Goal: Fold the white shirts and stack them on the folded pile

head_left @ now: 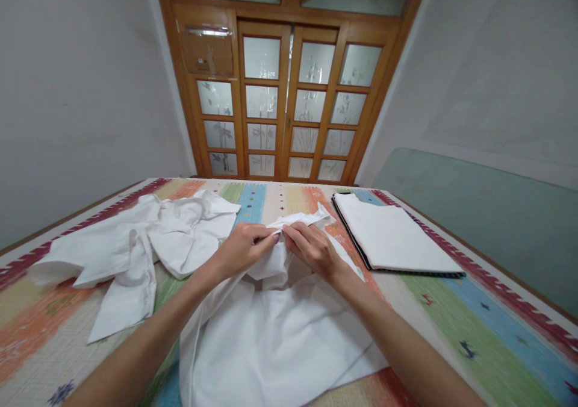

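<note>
A white shirt [280, 341] lies in front of me, its lower part spread toward the near edge and its upper part bunched and slightly raised. My left hand [246, 247] pinches the fabric at the upper edge between thumb and fingers. Close beside it, my right hand [311, 247] grips the same edge, the fingertips of both hands almost touching. What exactly lies between the fingertips is too small to make out.
Another crumpled white garment [176, 238] lies to the left. At the right is a neat stack of folded clothes [397, 235], white on top with dark edges below. A multicoloured patterned cloth [433, 316] covers the surface. Wooden doors with glass panes stand beyond.
</note>
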{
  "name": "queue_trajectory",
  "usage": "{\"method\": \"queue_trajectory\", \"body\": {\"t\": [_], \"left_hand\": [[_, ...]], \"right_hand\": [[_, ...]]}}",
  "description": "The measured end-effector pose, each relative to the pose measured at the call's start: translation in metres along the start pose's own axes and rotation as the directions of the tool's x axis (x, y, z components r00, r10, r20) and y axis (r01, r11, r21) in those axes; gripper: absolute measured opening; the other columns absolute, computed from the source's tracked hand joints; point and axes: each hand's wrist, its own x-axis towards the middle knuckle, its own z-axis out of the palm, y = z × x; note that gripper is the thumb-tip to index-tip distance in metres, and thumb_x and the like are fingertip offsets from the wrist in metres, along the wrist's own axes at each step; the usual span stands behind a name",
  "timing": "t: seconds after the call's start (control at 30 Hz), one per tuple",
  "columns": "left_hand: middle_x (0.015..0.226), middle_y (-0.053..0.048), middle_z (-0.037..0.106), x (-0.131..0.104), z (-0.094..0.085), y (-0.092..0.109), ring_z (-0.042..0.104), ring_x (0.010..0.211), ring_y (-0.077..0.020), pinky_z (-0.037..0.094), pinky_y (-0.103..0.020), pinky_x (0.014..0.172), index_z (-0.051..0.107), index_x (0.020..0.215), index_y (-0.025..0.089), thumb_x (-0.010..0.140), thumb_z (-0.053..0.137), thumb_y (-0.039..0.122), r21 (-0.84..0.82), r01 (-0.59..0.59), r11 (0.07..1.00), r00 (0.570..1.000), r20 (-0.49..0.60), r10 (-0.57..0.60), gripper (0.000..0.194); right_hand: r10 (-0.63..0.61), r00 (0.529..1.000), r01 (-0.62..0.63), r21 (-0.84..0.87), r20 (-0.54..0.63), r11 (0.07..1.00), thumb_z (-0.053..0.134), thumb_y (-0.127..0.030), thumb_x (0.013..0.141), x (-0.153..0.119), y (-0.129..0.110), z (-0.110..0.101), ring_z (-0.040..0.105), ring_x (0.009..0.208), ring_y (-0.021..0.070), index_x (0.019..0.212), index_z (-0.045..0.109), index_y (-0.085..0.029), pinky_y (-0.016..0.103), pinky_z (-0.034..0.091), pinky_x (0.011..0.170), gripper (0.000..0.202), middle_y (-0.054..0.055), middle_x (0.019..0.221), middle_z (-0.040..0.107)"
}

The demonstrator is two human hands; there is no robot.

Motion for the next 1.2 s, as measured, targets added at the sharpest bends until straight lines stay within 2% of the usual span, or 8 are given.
{"method": "queue_trajectory", "body": {"t": [0.1,0.2,0.33,0.47,0.67,0.83,0.97,1.2], "left_hand": [[0.059,0.0,0.061,0.0,-0.001,0.001,0.048,0.054,-0.0081,0.035,-0.018,0.054,0.072,0.072,0.012,0.09,0.049,0.031,0.048,-0.003,0.999,1.0,-0.021,0.004,0.035],[0.06,0.0,0.063,0.0,-0.001,0.0,0.05,0.055,-0.0083,0.035,-0.019,0.055,0.073,0.075,0.014,0.09,0.05,0.027,0.065,-0.007,0.998,0.999,-0.037,0.01,0.031],[0.062,0.0,0.065,-0.001,0.001,-0.003,0.05,0.055,-0.0083,0.036,-0.019,0.055,0.075,0.08,0.015,0.089,0.052,0.027,0.055,-0.014,0.998,0.999,-0.045,0.017,0.027],[0.067,-0.001,0.068,-0.001,0.001,-0.005,0.054,0.058,-0.0089,0.039,-0.019,0.057,0.076,0.086,0.017,0.089,0.054,0.023,0.034,-0.024,0.999,0.998,-0.052,0.026,0.023],[0.078,-0.002,0.073,-0.001,0.001,-0.007,0.059,0.062,-0.0109,0.044,-0.02,0.061,0.074,0.1,0.02,0.088,0.055,0.021,-0.005,-0.042,0.999,0.997,-0.067,0.042,0.023],[0.076,-0.003,0.073,-0.002,0.002,-0.007,0.058,0.06,-0.0103,0.042,-0.019,0.059,0.074,0.101,0.019,0.089,0.055,0.023,0.017,-0.044,0.999,0.997,-0.059,0.045,0.023],[0.069,-0.002,0.07,-0.002,0.002,-0.006,0.054,0.056,-0.0088,0.039,-0.019,0.057,0.075,0.093,0.018,0.089,0.054,0.024,0.044,-0.051,0.998,0.998,-0.03,0.052,0.022],[0.066,-0.002,0.067,-0.002,0.002,-0.011,0.052,0.057,-0.0088,0.037,-0.02,0.056,0.074,0.088,0.016,0.091,0.051,0.027,0.083,-0.09,0.992,0.995,-0.023,0.092,0.026]], "right_hand": [[-0.007,1.0,0.007,-0.004,0.026,1.0,0.046,-0.013,0.094,-0.004,0.002,0.0,0.059,0.073,0.0169,0.107,0.057,-0.013,0.029,0.044,0.065,0.017,0.006,0.081,0.063],[-0.021,0.999,0.022,-0.02,0.05,1.0,0.047,-0.013,0.094,-0.005,0.002,0.0,0.056,0.068,0.0162,0.096,0.059,-0.014,0.028,0.043,0.062,0.013,0.005,0.076,0.061],[-0.019,1.0,0.019,-0.051,0.006,0.998,0.049,-0.014,0.093,-0.002,-0.002,0.0,0.053,0.063,0.015,0.089,0.059,-0.016,0.028,0.042,0.061,0.011,0.004,0.072,0.059],[-0.033,0.997,0.03,-0.047,-0.067,0.998,0.05,-0.013,0.092,0.001,-0.003,0.001,0.056,0.066,0.015,0.099,0.059,-0.014,0.028,0.044,0.061,0.011,0.004,0.075,0.061],[-0.074,0.997,0.074,-0.02,-0.029,0.997,0.05,-0.014,0.093,-0.007,0.002,0.003,0.06,0.074,0.0164,0.115,0.055,-0.012,0.028,0.047,0.063,0.023,0.007,0.083,0.064],[-0.051,0.997,0.046,-0.082,-0.054,0.996,0.052,-0.015,0.091,-0.01,0.001,0.008,0.059,0.067,0.016,0.112,0.057,-0.014,0.029,0.045,0.059,0.021,0.006,0.078,0.064],[-0.052,0.996,0.045,-0.086,-0.076,0.995,0.055,-0.014,0.089,-0.01,0.0,0.012,0.058,0.065,0.0158,0.108,0.059,-0.012,0.029,0.043,0.057,0.019,0.005,0.074,0.063],[-0.027,0.999,0.024,-0.088,-0.028,0.996,0.049,-0.015,0.093,-0.01,0.0,0.013,0.059,0.066,0.0167,0.116,0.057,-0.012,0.029,0.045,0.059,0.025,0.007,0.077,0.063]]}}
